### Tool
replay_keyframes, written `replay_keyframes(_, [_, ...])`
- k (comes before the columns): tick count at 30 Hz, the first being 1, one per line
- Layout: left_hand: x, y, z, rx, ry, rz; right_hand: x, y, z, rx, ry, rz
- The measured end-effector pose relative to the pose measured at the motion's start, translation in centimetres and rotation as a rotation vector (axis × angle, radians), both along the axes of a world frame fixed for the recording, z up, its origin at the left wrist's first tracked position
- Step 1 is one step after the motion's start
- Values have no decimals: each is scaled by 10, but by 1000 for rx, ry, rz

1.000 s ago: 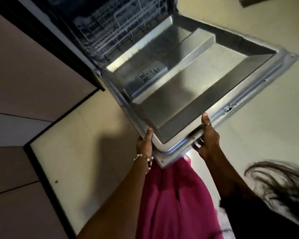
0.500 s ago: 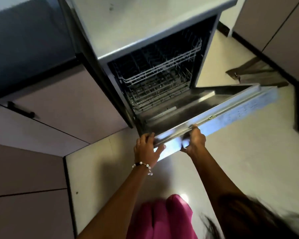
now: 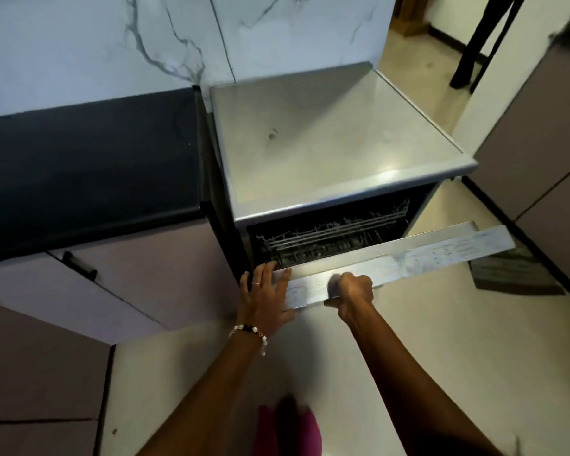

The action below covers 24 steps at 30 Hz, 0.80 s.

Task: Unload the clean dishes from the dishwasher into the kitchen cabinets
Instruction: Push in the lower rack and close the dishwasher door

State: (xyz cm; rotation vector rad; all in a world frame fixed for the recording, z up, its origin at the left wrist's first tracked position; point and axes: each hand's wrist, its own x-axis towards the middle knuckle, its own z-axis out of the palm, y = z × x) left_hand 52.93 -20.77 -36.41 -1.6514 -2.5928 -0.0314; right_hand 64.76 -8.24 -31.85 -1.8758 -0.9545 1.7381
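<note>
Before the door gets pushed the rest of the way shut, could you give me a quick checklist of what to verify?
1. Right hand gripping the dishwasher door at its top edge: ok.
2. Left hand flat against the door's left corner: ok.
3. Left fingertips clear of the closing gap: not ok, they reach over the corner.
4. Upper rack pushed inside the opening: ok.
5. Racks emptied of dishes: cannot tell; only wire shows, and the lower part is hidden.

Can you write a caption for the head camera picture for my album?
Both hands, left hand and right hand, hold the half-open dishwasher door; rack looks empty.
</note>
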Motion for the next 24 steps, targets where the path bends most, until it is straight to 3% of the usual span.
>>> replay_keyframes(10, [-63,77,29,142,108,145,-75,79,32,19,149,19])
replay_keyframes(13, [-83,96,39,82,168,174,-93,99,42,-5,201,19])
replay_keyframes(18, [-105,113,45,-64,115,174,-121,116,48,-19,172,15])
replay_keyframes(24, [-110,117,43,37,70,143,-131,127,48,-69,145,-126])
